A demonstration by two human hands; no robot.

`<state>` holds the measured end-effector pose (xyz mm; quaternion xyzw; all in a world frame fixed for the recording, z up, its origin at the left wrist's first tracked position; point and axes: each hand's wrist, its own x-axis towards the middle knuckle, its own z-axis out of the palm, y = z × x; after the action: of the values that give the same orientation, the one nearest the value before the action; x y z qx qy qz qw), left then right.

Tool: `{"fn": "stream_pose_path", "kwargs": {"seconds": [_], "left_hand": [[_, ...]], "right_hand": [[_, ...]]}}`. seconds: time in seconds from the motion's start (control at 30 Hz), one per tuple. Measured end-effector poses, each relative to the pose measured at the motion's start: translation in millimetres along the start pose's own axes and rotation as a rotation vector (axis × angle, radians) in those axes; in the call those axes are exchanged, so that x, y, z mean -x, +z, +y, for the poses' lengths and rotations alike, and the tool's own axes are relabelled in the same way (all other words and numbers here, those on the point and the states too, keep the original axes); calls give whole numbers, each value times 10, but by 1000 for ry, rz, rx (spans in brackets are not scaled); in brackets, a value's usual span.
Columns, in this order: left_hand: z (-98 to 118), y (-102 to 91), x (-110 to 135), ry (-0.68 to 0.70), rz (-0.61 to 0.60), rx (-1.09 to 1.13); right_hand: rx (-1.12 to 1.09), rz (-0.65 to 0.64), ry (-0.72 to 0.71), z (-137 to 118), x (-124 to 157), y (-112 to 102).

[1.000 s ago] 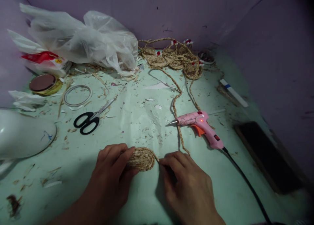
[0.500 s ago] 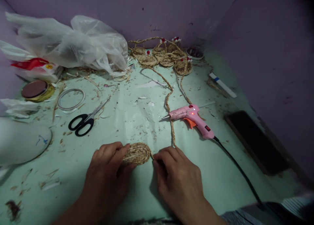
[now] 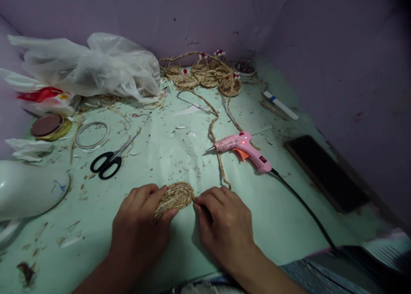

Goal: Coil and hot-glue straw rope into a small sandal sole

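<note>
An oval coil of braided straw cord (image 3: 177, 196) is gripped at its left end between the thumb and fingers of my left hand (image 3: 141, 215). At the coil's right edge, my right hand (image 3: 223, 225) pinches the loose braided cord (image 3: 221, 167) where it leaves the coil. From behind my right hand this cord runs away from me, passes under the nozzle of a pink glue gun (image 3: 245, 148) and reaches a pile of coiled straw pieces (image 3: 208, 75) with red and white beads. A red light glows on the glue gun, which lies on its side.
Black-handled scissors (image 3: 111, 159) lie left of centre, near a tape ring (image 3: 92, 135) and a round tin (image 3: 48, 126). A white mug (image 3: 32, 191) lies at far left, a plastic bag (image 3: 96, 67) behind. On the right are a phone (image 3: 326, 172) and the gun's black cable (image 3: 302, 204).
My right hand has come closer to the coil, and less cord shows between them. The coil's right end is tilted up slightly. The whole view has shifted a little.
</note>
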<state>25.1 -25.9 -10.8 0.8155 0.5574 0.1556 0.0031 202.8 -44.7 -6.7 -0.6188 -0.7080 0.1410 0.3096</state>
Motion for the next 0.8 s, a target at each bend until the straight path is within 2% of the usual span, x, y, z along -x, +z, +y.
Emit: {"fn": "stream_pose_path", "kwargs": {"seconds": [0.2, 0.5, 0.8], "left_hand": [[-4, 17, 1, 7, 26, 13], [27, 29, -7, -2, 57, 11], [28, 19, -13, -40, -4, 39]], "right_hand": [[-70, 11, -39, 16, 9, 38], [-62, 26, -87, 11, 4, 86], [43, 37, -101, -47, -16, 71]]}}
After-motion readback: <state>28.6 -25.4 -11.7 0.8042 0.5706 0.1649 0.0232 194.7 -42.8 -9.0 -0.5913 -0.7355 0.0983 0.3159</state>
